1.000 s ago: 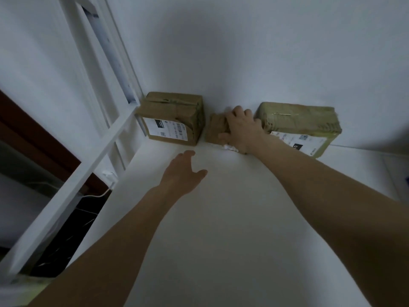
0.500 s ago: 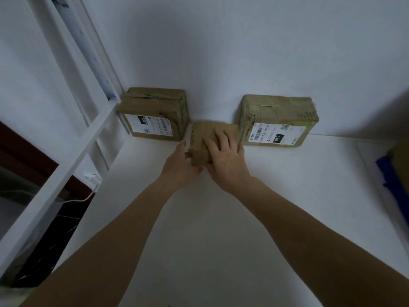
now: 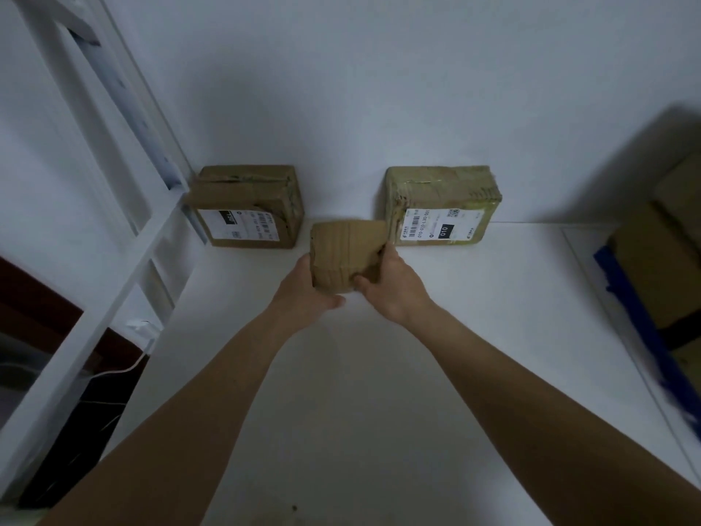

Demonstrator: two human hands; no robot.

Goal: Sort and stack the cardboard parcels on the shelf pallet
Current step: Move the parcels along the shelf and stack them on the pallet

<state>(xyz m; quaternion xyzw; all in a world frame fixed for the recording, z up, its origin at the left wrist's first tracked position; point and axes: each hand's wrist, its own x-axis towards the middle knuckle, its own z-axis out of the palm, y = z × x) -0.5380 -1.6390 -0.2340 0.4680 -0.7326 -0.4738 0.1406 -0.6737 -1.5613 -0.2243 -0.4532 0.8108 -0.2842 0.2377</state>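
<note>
1. Head view: a small cardboard parcel [image 3: 347, 254] sits between both hands, above the white shelf surface [image 3: 341, 392], near the far wall [image 3: 379, 89].
2. The left hand [image 3: 303, 294] grips the parcel's left side, thumb curled beneath the near edge.
3. The right hand [image 3: 394, 282] grips the right side, thumb pressed on the near face.
4. Far left, a labelled cardboard box [image 3: 246, 208] stands against the wall beside the white shelf frame [image 3: 125, 267].
5. Far right, a taped box [image 3: 440, 206] with a barcode label stands against the wall, just beside the held parcel.
6. At the right edge, more cardboard boxes [image 3: 667, 260] lie by a blue strip [image 3: 641, 320].
</note>
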